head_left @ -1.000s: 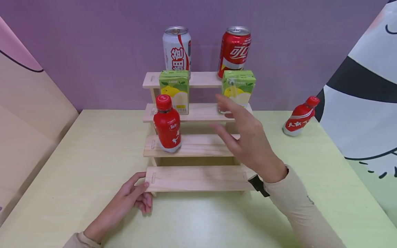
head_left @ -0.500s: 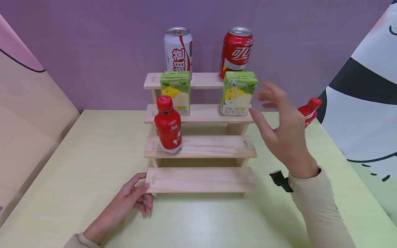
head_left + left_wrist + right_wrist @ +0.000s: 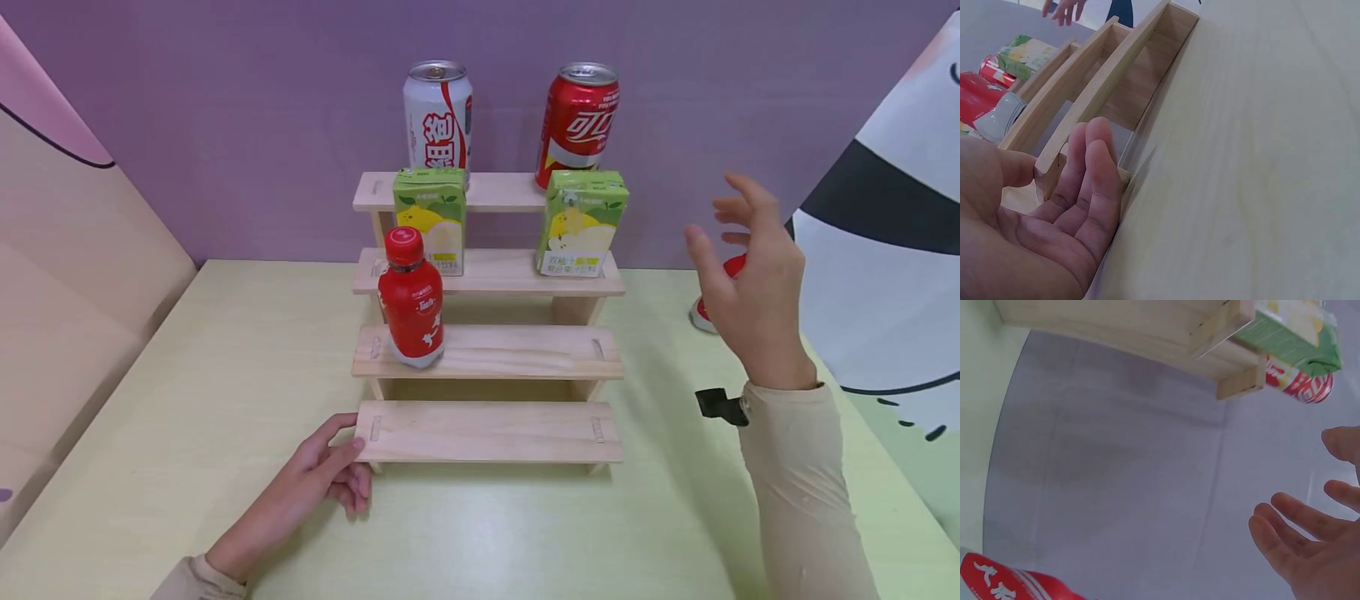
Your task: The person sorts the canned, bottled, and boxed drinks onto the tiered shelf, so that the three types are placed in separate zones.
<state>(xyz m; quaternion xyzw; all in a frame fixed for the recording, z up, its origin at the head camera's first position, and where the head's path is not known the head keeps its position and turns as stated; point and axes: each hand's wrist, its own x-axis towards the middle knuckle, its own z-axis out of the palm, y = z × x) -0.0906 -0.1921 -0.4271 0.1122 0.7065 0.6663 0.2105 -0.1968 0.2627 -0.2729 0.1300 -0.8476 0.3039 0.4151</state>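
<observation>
My left hand [image 3: 318,471] holds the left end of the lowest step of a wooden stepped display rack [image 3: 487,433]. Its thumb lies on the board's edge and the other fingers curl below, as the left wrist view shows. My right hand [image 3: 757,283] is raised at the right with fingers loosely bent and nothing in them. Behind it, mostly hidden in the head view, is a red drink bottle [image 3: 702,317]; the right wrist view shows this bottle [image 3: 1013,581] at the lower left. Another red bottle [image 3: 412,304] stands on the left of the second step.
Two green juice cartons, a left one [image 3: 442,204] and a right one [image 3: 581,225], stand on the third step. On the top step are a white can [image 3: 438,117] and a red cola can [image 3: 579,125]. A purple backdrop [image 3: 300,133] rises behind the pale table [image 3: 187,400].
My right hand has moved right, away from the rack's right carton, and now overlaps the right-hand bottle in the head view. The left hand keeps its hold on the lowest step.
</observation>
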